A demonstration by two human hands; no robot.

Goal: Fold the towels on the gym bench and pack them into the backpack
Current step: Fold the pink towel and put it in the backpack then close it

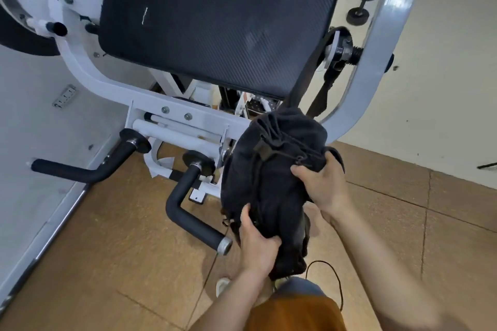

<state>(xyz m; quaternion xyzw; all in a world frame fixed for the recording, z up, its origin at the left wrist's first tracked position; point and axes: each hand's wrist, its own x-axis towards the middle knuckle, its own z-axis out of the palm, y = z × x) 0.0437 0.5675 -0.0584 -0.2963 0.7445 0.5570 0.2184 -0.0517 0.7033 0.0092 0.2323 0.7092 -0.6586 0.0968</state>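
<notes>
Orange cloth (293, 312) at the person's waist fills the bottom edge of the view, with a thin black cord (336, 279) looping just beside it. Both forearms reach forward from there. Left hand (258, 239) grips the lower part of the dark backpack (271, 177), thumb up along the fabric and fingers curled under it. Right hand (320, 185) grips the bag's upper right side, fingers bunched into the cloth near the drawstring top. The backpack is held off the floor between the two hands, just in front of the bench frame, and its mouth looks cinched; no towel can be made out in the frame.

One strap (322, 94) runs up from the bag toward a threaded black knob (343, 48) on the curved white frame (376, 43). Just left of the bag, two black padded handles (188, 212) jut from the machine toward the person, the nearer one close beside the left hand. Above sits the bench's black textured pad (215, 21), tilted. A large black-and-white wheel (24, 2) shows at upper left.

Brown tiles (121, 236) cover the floor, meeting a pale wall (443, 75) on the right. A black dumbbell (363, 2) lies on the pale floor beyond the frame.
</notes>
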